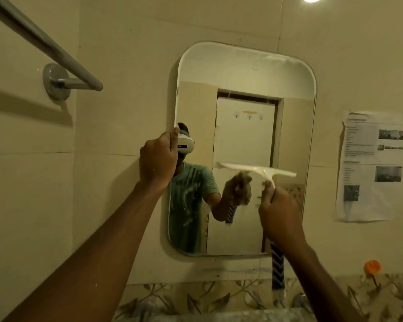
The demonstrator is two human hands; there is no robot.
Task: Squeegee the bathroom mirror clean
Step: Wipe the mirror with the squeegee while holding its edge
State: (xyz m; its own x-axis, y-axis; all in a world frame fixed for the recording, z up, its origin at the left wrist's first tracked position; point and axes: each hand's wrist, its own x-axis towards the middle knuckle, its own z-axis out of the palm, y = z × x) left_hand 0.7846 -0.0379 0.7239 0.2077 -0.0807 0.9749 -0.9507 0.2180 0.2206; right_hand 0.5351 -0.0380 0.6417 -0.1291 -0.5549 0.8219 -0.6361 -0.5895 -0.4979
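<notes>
Looks mid-stroke: left hand point(157, 159) grips the mirror point(242, 73) by its left edge, right hand point(280, 212) is wrapped round the squeegee point(258, 170) handle, blade about halfway, so the next pull probably needs steady downward pressure.

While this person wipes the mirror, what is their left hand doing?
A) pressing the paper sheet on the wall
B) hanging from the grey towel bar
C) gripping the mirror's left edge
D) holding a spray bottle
C: the left hand curls round the left edge of the rounded rectangular wall mirror, while the right hand grips the white T-shaped plastic squeegee.
</notes>
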